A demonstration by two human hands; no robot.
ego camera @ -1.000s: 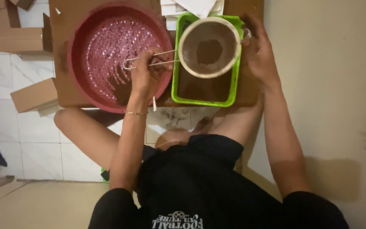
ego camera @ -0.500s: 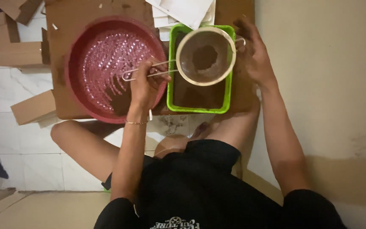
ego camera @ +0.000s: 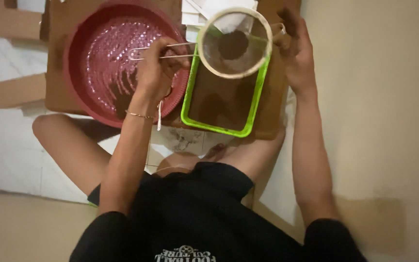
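My left hand [ego camera: 158,73] grips the wire handle of a round mesh sieve [ego camera: 233,43] that holds a small heap of brown powder. The sieve hangs over the far end of a green rectangular tray [ego camera: 248,114] filled with brown powder. My right hand [ego camera: 294,51] rests against the sieve's far rim at its right side, fingers curled on it. Under my left hand lies a red perforated round basket [ego camera: 103,58] with some brown powder at its near side.
Tray and basket stand on a brown cardboard sheet [ego camera: 59,87] on a white tiled floor. White paper sheets [ego camera: 204,9] lie beyond the tray. A cardboard scrap [ego camera: 18,90] lies at the left. My bent legs and black shirt [ego camera: 204,213] fill the foreground.
The view has shifted so tray and basket sit higher in frame. The sieve has moved toward the tray's far end; both hands stay on it.
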